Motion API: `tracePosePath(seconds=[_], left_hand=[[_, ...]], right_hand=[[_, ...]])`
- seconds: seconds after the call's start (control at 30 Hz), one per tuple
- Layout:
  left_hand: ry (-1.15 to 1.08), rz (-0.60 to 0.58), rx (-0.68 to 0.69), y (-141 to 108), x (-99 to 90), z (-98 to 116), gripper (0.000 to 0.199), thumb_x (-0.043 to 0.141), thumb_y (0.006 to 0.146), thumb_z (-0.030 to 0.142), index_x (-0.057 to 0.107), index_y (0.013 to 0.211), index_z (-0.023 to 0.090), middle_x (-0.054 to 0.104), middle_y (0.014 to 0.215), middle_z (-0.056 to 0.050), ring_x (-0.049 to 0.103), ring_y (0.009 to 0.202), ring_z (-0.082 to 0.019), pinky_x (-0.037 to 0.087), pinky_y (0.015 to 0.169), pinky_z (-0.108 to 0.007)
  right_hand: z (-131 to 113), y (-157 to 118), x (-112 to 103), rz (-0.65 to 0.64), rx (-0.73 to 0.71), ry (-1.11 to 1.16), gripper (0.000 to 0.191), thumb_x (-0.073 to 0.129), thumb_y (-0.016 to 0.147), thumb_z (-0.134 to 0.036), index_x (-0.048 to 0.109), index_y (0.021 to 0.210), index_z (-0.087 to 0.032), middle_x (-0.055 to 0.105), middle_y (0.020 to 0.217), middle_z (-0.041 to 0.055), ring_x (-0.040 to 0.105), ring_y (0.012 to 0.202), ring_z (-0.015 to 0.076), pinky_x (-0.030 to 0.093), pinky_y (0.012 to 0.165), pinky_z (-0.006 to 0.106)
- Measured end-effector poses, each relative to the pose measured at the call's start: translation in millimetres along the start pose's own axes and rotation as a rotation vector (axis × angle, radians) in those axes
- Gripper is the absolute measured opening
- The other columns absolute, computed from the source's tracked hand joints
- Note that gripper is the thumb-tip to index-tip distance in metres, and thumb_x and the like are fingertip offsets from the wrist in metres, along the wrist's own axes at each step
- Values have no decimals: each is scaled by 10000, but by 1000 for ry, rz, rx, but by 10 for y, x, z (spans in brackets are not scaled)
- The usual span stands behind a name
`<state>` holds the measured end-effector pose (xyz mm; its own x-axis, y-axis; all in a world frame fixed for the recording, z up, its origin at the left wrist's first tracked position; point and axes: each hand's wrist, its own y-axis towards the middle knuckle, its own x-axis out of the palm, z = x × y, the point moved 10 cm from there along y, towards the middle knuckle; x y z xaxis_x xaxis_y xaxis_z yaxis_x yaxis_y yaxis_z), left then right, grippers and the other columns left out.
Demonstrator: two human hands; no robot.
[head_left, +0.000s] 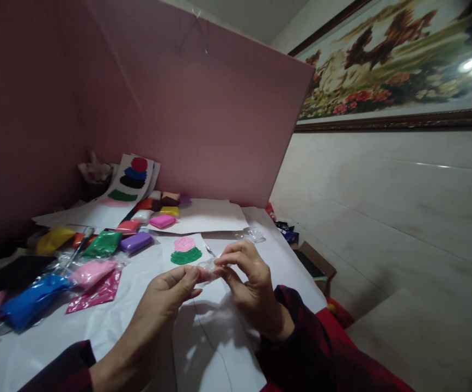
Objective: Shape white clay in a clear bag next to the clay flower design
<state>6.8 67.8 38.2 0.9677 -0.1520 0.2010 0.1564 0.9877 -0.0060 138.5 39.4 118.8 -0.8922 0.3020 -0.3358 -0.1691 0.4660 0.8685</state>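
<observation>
Between my two hands is a small clear plastic bag (208, 265), crinkled and see-through; what is inside it, if anything, I cannot make out. My left hand (174, 291) pinches its left end between thumb and forefinger. On the other end, the thumb and fingers of my right hand (247, 280) are closed. Just beyond my hands lies a white sheet (166, 246) bearing a pink patch (184, 244) above a green patch (187, 256), both with a ridged texture. A thin pointed tool (210, 250) rests at the sheet's right edge, partly hidden by the bag and fingers.
Bagged clay-like packs lie at left, among them blue (31, 302), pink (92, 274), green (103, 244) and purple (136, 243). Another crumpled clear bag (252, 234) sits beyond my right hand. A sheet with coloured patches (132, 177) leans at the back. A pink partition (187, 109) closes the far side.
</observation>
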Motion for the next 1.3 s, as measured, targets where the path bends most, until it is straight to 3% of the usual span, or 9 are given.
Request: tracePosePath(seconds=[0.17, 0.47, 0.67, 0.8, 0.9, 1.13, 1.2, 1.3], left_hand=[[4, -27, -4, -13, 15, -36, 223, 755, 750, 408, 750, 814, 194, 729, 889, -53, 607, 882, -228, 405, 831, -324], [30, 9, 7, -14, -23, 8, 187, 732, 772, 374, 753, 830, 198, 742, 948, -60, 613, 980, -251, 392, 901, -331], [15, 93, 28, 2, -94, 3, 189, 727, 761, 386, 726, 779, 198, 725, 884, -43, 605, 897, -226, 389, 842, -319], [39, 112, 42, 15, -114, -6, 214, 727, 749, 406, 717, 759, 192, 690, 823, -31, 574, 824, -203, 382, 784, -311], [37, 108, 30, 9, -105, -8, 224, 728, 732, 413, 703, 726, 190, 686, 805, -32, 581, 824, -210, 392, 793, -318], [-84, 88, -68, -11, -43, -50, 202, 700, 754, 395, 682, 767, 194, 740, 1005, -82, 614, 1071, -277, 399, 901, -361], [-97, 85, -96, -18, -33, -62, 210, 700, 759, 401, 681, 783, 193, 736, 1053, -92, 604, 1107, -284, 398, 896, -360], [-101, 80, -125, -34, -29, -78, 246, 713, 750, 425, 692, 821, 190, 730, 1093, -105, 600, 1129, -291, 396, 892, -357]], right_hand=[[-64, -30, 30, -28, -66, -1, 131, 621, 878, -107, 683, 927, -211, 629, 824, 36, 598, 787, 178, 510, 701, 323], [186, -16, -39, 63, 177, 168, 75, 627, 904, -207, 661, 841, -185, 653, 772, 13, 594, 688, 137, 499, 632, 264], [-29, 37, 77, -110, -37, 45, 123, 663, 886, -275, 664, 964, -180, 656, 877, 56, 605, 763, 168, 543, 675, 315], [-93, -9, 152, -164, -137, -82, 156, 589, 897, -150, 640, 1041, -181, 651, 924, 76, 613, 813, 183, 559, 692, 339], [-32, -21, 165, -162, -60, 6, 145, 592, 878, -146, 644, 1009, -176, 644, 850, 47, 596, 721, 157, 546, 655, 313], [371, -57, 59, 14, 335, 295, 108, 655, 868, -220, 671, 966, -177, 641, 741, -3, 609, 658, 117, 527, 608, 249], [400, -71, 34, 47, 355, 309, 131, 657, 873, -225, 664, 997, -180, 665, 758, 4, 628, 664, 122, 538, 605, 254], [295, -69, -40, 84, 263, 237, 249, 649, 877, -178, 615, 1121, -210, 692, 801, 2, 660, 724, 139, 566, 672, 288]])
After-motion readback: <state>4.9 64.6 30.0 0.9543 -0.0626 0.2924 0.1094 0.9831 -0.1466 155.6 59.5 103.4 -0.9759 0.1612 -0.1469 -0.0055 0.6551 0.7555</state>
